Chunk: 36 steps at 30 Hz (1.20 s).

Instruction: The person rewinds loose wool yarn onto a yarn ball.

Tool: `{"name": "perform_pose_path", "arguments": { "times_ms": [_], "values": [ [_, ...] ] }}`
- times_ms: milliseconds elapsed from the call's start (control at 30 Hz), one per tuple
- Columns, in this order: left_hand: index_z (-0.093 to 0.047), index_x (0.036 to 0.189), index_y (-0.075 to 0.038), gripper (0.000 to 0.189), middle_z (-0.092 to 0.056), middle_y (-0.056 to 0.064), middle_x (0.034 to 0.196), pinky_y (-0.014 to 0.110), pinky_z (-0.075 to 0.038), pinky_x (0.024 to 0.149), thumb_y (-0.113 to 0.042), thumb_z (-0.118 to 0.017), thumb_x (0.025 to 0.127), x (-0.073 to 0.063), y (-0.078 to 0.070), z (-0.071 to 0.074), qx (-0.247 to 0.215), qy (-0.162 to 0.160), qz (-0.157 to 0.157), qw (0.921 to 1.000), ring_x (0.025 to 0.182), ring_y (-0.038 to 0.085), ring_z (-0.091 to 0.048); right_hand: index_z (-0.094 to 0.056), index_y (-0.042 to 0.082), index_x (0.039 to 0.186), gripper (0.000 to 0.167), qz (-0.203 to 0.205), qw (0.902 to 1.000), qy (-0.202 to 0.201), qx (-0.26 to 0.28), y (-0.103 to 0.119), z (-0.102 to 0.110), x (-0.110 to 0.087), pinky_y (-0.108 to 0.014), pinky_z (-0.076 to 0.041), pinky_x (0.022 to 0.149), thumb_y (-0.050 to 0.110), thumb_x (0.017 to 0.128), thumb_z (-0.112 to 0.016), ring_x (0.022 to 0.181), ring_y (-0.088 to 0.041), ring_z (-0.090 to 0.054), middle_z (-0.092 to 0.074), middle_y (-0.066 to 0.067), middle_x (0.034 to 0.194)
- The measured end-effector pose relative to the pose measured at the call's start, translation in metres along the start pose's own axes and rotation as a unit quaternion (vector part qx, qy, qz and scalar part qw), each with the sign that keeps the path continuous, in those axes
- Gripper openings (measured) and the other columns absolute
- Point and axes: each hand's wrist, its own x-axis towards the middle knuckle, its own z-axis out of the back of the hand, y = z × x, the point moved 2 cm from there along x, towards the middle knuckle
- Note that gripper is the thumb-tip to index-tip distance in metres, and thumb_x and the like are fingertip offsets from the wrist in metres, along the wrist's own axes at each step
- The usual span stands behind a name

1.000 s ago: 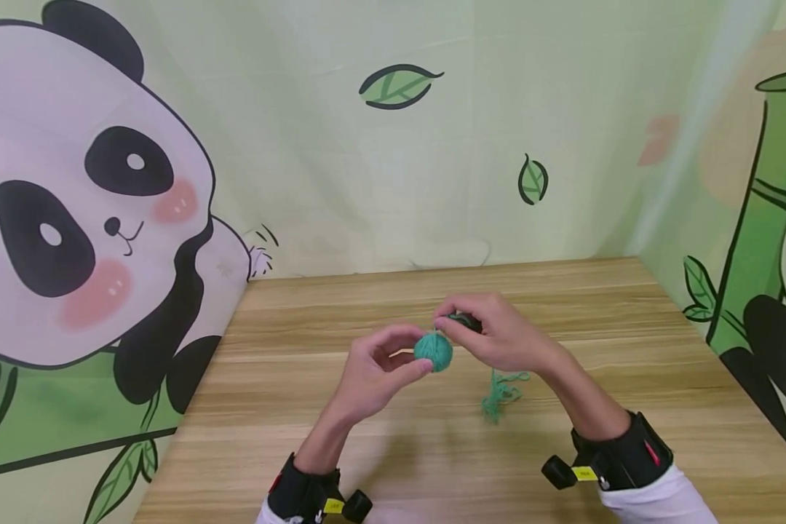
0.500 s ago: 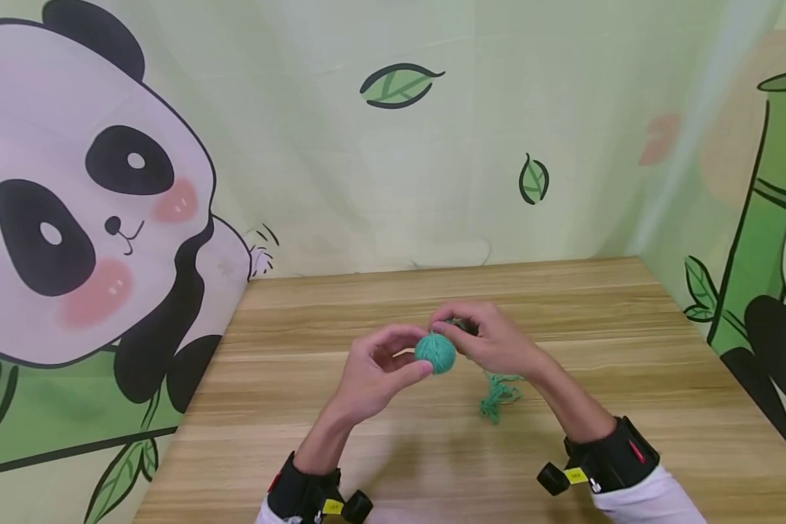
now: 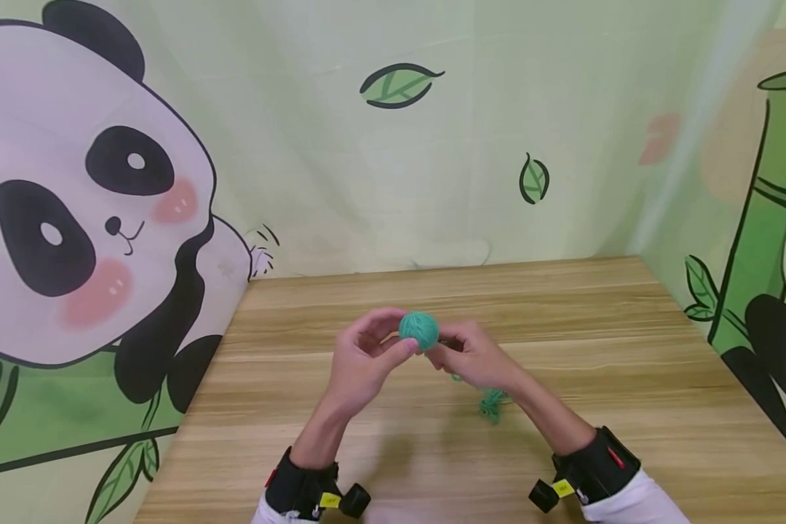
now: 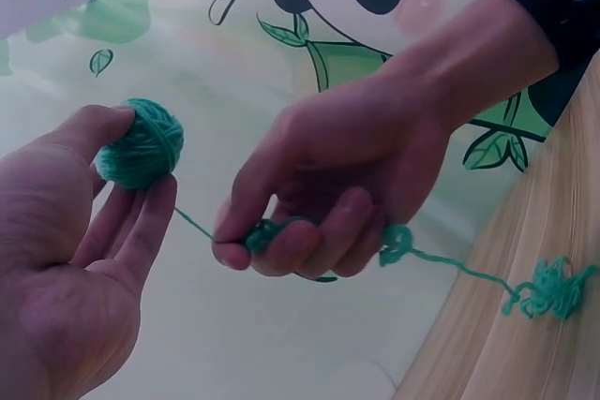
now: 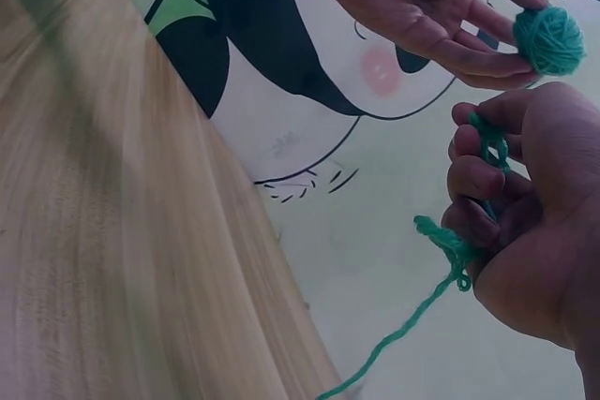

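We've got the green yarn ball (image 3: 419, 331) up mid-scene over the bench (image 3: 288, 437), pinched in our L grip (image 3: 360, 371). Short strand (image 4: 194, 223) links it to our R grip (image 3: 474, 356), just right, clenched round bunched yarn (image 4: 265, 234). 2nd strand (image 5: 410, 322) trails to a loose yarn tangle (image 3: 491, 407) on the bench, near & right. Panda-print backdrop (image 3: 458, 189) on far side.

Left fingers (image 3: 398, 352) pinch teal yarn ball (image 3: 419, 330) above table (image 3: 268, 407).
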Motion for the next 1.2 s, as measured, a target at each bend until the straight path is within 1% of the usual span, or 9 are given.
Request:
{"name": "perform_pose_path", "arguments": {
  "times_ms": [133,367,500,633,800,867,967,1100,1200],
  "values": [
    [-0.067,0.137,0.011,0.041,-0.08,-0.006,0.126,0.028,-0.068,0.105,0.004,-0.082,0.099,0.002,0.0,0.004,0.006,-0.024,0.006,0.9997,0.12,0.01,-0.078,-0.078,0.009,0.104,0.019,0.002,0.9998,0.004,-0.021,-0.003,-0.007,-0.002,-0.02,-0.042,0.051,0.004,0.113,-0.062,0.06,-0.004,-0.049,-0.062,-0.018,0.075],
    [-0.068,0.136,0.01,0.039,-0.08,-0.005,0.125,0.029,-0.069,0.104,0.007,-0.08,0.099,0.005,0.005,0.007,0.014,-0.039,-0.004,0.9991,0.116,0.009,-0.08,-0.083,0.01,0.103,0.022,0.046,0.9946,0.032,-0.087,0.005,-0.015,-0.007,-0.018,-0.046,0.057,0.004,0.111,-0.063,0.064,0.002,-0.05,-0.07,-0.001,0.081],
    [-0.069,0.135,0.01,0.038,-0.081,-0.005,0.123,0.029,-0.069,0.103,0.008,-0.081,0.099,0.006,0.007,0.007,0.014,-0.045,-0.013,0.9988,0.113,0.009,-0.08,-0.083,0.014,0.1,0.021,0.068,0.9891,0.041,-0.124,0.013,-0.016,-0.01,-0.016,-0.046,0.061,0.007,0.111,-0.066,0.065,0.004,-0.048,-0.067,0.005,0.078],
    [-0.07,0.134,0.009,0.038,-0.082,-0.004,0.122,0.031,-0.07,0.102,0.007,-0.083,0.098,0.006,0.01,0.007,0.02,-0.047,-0.018,0.9985,0.113,0.01,-0.081,-0.082,0.016,0.098,0.021,0.085,0.9854,0.04,-0.142,0.025,-0.014,-0.014,-0.015,-0.044,0.061,0.008,0.111,-0.068,0.066,0.005,-0.047,-0.063,0.007,0.076],
    [-0.073,0.132,0.004,0.036,-0.082,0.005,0.123,0.032,-0.07,0.102,0.005,-0.084,0.097,0.006,0.012,0.006,0.045,-0.045,-0.021,0.9977,0.113,0.01,-0.081,-0.08,0.016,0.097,0.021,0.082,0.9873,0.045,-0.128,0.041,-0.008,-0.018,-0.016,-0.041,0.059,0.006,0.111,-0.068,0.065,0.006,-0.045,-0.059,0.008,0.075],
    [-0.073,0.132,0.004,0.036,-0.082,0.01,0.123,0.031,-0.07,0.102,0.006,-0.084,0.097,0.005,0.013,0.006,0.052,-0.042,-0.018,0.9976,0.113,0.01,-0.081,-0.079,0.015,0.098,0.021,0.069,0.9896,0.049,-0.116,0.048,-0.004,-0.018,-0.017,-0.041,0.059,0.005,0.111,-0.066,0.065,0.005,-0.044,-0.057,0.009,0.075],
    [-0.073,0.132,0.005,0.038,-0.082,0.013,0.123,0.03,-0.07,0.1,0.008,-0.084,0.096,0.004,0.014,0.006,0.055,-0.036,-0.012,0.9978,0.112,0.008,-0.081,-0.077,0.015,0.099,0.022,0.042,0.9929,0.051,-0.099,0.057,0.003,-0.017,-0.018,-0.041,0.059,0.005,0.112,-0.063,0.064,0.002,-0.044,-0.056,0.009,0.076],
    [-0.072,0.133,0.005,0.037,-0.081,0.017,0.124,0.029,-0.07,0.1,0.008,-0.083,0.097,0.002,0.015,0.006,0.058,-0.017,-0.005,0.9982,0.112,0.008,-0.08,-0.076,0.013,0.102,0.02,0.012,0.996,0.044,-0.076,0.066,0.014,-0.014,-0.021,-0.043,0.059,0.006,0.113,-0.061,0.064,-0.007,-0.048,-0.059,0.002,0.08],
    [-0.072,0.134,0.003,0.037,-0.079,0.024,0.127,0.03,-0.07,0.101,0.005,-0.083,0.098,-0.001,0.015,0.004,0.058,0.008,0.004,0.9983,0.114,0.009,-0.08,-0.075,0.008,0.104,0.017,0.012,0.9974,0.038,-0.06,0.071,0.022,-0.011,-0.023,-0.046,0.059,0.006,0.113,-0.061,0.065,-0.014,-0.051,-0.061,-0.006,0.082]
  ]
}}
